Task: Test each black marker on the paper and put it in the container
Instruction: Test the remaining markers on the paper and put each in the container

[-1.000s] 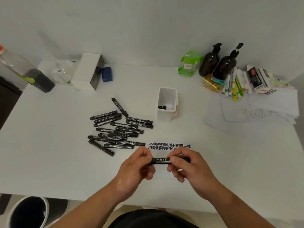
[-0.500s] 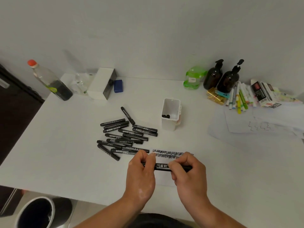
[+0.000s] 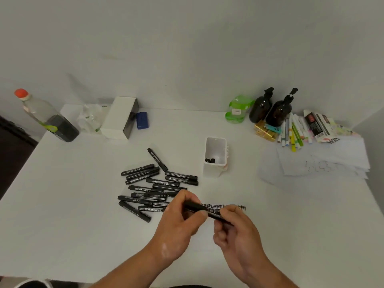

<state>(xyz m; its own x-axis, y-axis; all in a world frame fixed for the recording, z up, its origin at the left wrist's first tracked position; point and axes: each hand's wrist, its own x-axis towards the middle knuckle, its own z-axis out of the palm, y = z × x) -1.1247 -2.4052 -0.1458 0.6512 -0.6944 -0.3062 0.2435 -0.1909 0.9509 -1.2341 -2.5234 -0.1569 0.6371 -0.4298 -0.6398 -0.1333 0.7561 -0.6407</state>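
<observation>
Both hands hold one black marker (image 3: 204,210) crosswise above the paper (image 3: 207,235). My left hand (image 3: 178,223) grips its left end and my right hand (image 3: 234,229) grips its right end. A band of black scribbles (image 3: 230,206) runs across the paper just beyond the hands. A pile of several black markers (image 3: 155,186) lies to the left of the hands on the white table (image 3: 72,204). The white container (image 3: 215,156) stands upright behind the scribbles, with black marker ends showing inside.
A plastic bottle (image 3: 44,117), a white box (image 3: 121,117) and a blue block (image 3: 142,120) sit at the back left. Two brown pump bottles (image 3: 270,108), a green tub (image 3: 238,110), coloured pens (image 3: 293,129) and stacked paper sheets (image 3: 324,161) fill the back right.
The camera has tilted up, so the hands sit lower in view. The marker is now slanted down to the right, and the hands have shifted slightly along it.
</observation>
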